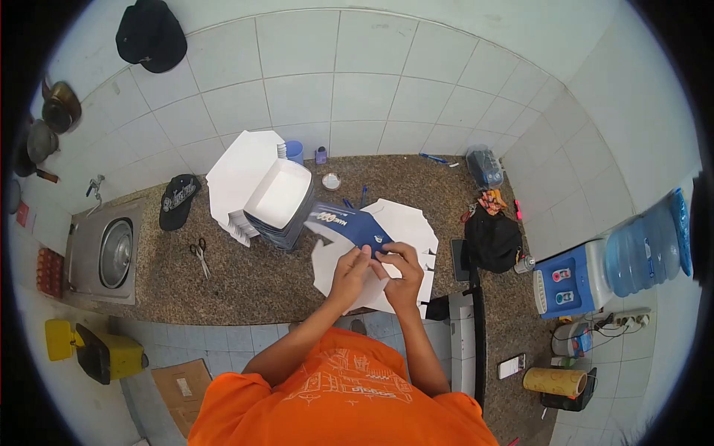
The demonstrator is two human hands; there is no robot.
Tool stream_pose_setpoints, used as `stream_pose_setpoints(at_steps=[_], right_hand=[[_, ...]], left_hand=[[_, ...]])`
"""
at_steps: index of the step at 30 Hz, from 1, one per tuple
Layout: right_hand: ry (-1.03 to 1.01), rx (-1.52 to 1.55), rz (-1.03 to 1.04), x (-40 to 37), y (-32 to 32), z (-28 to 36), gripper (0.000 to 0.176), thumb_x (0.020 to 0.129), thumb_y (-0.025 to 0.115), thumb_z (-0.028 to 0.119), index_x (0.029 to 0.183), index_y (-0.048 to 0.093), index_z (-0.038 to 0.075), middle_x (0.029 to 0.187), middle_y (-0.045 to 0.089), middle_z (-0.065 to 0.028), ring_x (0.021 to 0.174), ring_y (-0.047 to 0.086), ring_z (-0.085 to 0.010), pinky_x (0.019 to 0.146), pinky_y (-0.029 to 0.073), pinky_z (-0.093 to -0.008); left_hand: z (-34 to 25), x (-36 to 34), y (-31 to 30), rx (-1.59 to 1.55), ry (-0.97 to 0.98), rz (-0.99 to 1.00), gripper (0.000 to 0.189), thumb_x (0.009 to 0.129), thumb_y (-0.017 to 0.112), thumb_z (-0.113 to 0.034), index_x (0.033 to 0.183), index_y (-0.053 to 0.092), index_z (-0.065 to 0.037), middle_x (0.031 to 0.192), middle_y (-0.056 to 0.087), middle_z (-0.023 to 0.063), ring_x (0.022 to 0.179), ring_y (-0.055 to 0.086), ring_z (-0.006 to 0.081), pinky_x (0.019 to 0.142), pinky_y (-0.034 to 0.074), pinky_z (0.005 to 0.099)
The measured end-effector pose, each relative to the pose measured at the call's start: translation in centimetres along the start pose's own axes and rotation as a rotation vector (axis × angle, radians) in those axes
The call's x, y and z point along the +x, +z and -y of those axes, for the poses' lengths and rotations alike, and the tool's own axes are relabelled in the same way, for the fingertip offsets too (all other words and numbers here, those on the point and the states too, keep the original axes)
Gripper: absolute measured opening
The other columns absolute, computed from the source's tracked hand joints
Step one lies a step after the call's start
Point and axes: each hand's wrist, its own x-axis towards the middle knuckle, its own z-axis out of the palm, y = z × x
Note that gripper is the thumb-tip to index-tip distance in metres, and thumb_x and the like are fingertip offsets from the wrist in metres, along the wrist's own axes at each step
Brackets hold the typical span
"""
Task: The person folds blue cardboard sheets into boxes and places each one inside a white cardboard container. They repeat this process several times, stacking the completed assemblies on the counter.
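Observation:
My left hand and my right hand are close together over the counter's front edge. Both pinch the near end of a dark blue printed cardboard box piece, which slopes away to the upper left. Fingers cover part of that end, so its folds there are hidden. Underneath lie flat white cardboard blanks with slits cut in their edges. Just left of the piece rises a stack of folded cardboard trays, white inside and dark outside. Behind that stack leans a pile of white blanks.
Scissors and a black cap lie on the left of the granite counter, beside a steel sink. A blue cup stands behind the trays. To the right are a black bag and a water dispenser.

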Motion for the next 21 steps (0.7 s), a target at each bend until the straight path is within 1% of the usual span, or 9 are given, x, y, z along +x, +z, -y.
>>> stream_pose_setpoints(at_steps=[4, 9, 12, 14, 15, 16, 17, 18, 21], right_hand=[[-0.012, 0.019, 0.062, 1.8, -1.8, 1.1, 0.024, 0.073, 0.087, 0.009, 0.082, 0.065, 0.004, 0.128, 0.062, -0.0159, 0.108, 0.065, -0.0320, 0.094, 0.052, -0.0419], [0.140, 0.162, 0.334, 4.2, -6.0, 1.4, 0.030, 0.068, 0.084, 0.008, 0.082, 0.058, 0.007, 0.111, 0.070, -0.0153, 0.108, 0.065, -0.0241, 0.097, 0.048, -0.0359], [0.182, 0.434, 0.569, 6.4, -6.5, 1.4, 0.035, 0.065, 0.086, 0.010, 0.083, 0.056, 0.008, 0.112, 0.071, -0.0146, 0.107, 0.064, -0.0220, 0.098, 0.047, -0.0363], [0.195, 0.526, 0.646, 7.7, -5.0, 2.1, 0.038, 0.065, 0.088, 0.014, 0.085, 0.056, 0.008, 0.113, 0.072, -0.0141, 0.105, 0.064, -0.0211, 0.098, 0.047, -0.0365], [0.196, 0.530, 0.694, 8.4, -4.1, 2.3, 0.040, 0.064, 0.089, 0.014, 0.086, 0.056, 0.009, 0.114, 0.072, -0.0141, 0.105, 0.064, -0.0203, 0.098, 0.047, -0.0363], [0.195, 0.534, 0.736, 9.0, -3.5, 2.5, 0.042, 0.063, 0.090, 0.013, 0.087, 0.055, 0.009, 0.115, 0.072, -0.0140, 0.104, 0.065, -0.0195, 0.098, 0.047, -0.0361], [0.220, 0.654, 0.802, 8.8, -3.0, 1.6, 0.037, 0.083, 0.083, 0.035, 0.095, 0.058, 0.010, 0.119, 0.071, -0.0151, 0.104, 0.065, -0.0194, 0.098, 0.049, -0.0361], [0.214, 0.653, 0.805, 8.5, -2.6, 1.5, 0.037, 0.083, 0.083, 0.035, 0.095, 0.058, 0.010, 0.119, 0.071, -0.0151, 0.104, 0.065, -0.0194, 0.098, 0.049, -0.0361], [1.023, 0.935, 0.312, 6.1, -2.4, -0.3, 0.084, 0.104, 0.022, 0.071, 0.145, 0.046, 0.002, 0.144, 0.057, -0.0196, 0.116, 0.064, -0.0304, 0.105, 0.049, -0.0409]], left_hand=[[-1.9, -1.1, 0.5, -0.201, -0.110, 0.176, 0.035, 0.110, 0.050, -0.033, 0.097, 0.065, -0.004, 0.084, 0.061, -0.0031, 0.086, 0.058, 0.0077, 0.085, 0.046, 0.0239], [-11.4, 0.0, -6.3, 0.422, -0.082, 0.399, 0.040, 0.102, 0.063, -0.034, 0.120, 0.063, 0.002, 0.109, 0.069, 0.0057, 0.103, 0.065, 0.0149, 0.099, 0.047, 0.0306], [-12.2, 1.2, -8.2, 0.233, 0.028, 0.348, 0.080, 0.087, 0.077, -0.052, 0.139, 0.055, 0.004, 0.136, 0.060, 0.0187, 0.127, 0.058, 0.0232, 0.109, 0.045, 0.0389], [-7.2, 3.3, -8.9, 0.298, 0.200, 0.718, 0.105, 0.073, 0.087, -0.059, 0.148, 0.048, 0.004, 0.138, 0.061, 0.0215, 0.129, 0.057, 0.0278, 0.110, 0.043, 0.0391], [-2.4, 4.2, -13.3, 0.202, -0.372, 0.915, 0.118, 0.065, 0.091, -0.062, 0.151, 0.043, 0.004, 0.135, 0.064, 0.0211, 0.131, 0.056, 0.0302, 0.112, 0.041, 0.0392], [-2.4, 3.1, -12.6, 0.109, -0.384, 0.883, 0.114, 0.066, 0.091, -0.055, 0.151, 0.043, 0.005, 0.136, 0.063, 0.0209, 0.131, 0.056, 0.0283, 0.111, 0.042, 0.0389], [-2.8, 2.0, -11.6, 0.017, -0.397, 0.854, 0.110, 0.068, 0.092, -0.049, 0.151, 0.043, 0.005, 0.137, 0.063, 0.0207, 0.130, 0.057, 0.0264, 0.110, 0.044, 0.0385], [-3.0, 1.0, -11.7, 0.019, -0.392, 0.853, 0.110, 0.068, 0.092, -0.049, 0.151, 0.043, 0.005, 0.137, 0.063, 0.0207, 0.130, 0.057, 0.0264, 0.110, 0.044, 0.0385], [-5.8, -1.9, -11.1, -0.194, -0.348, 0.317, 0.080, 0.077, 0.079, -0.023, 0.146, 0.049, 0.003, 0.129, 0.065, 0.0155, 0.120, 0.061, 0.0205, 0.101, 0.050, 0.0356]])
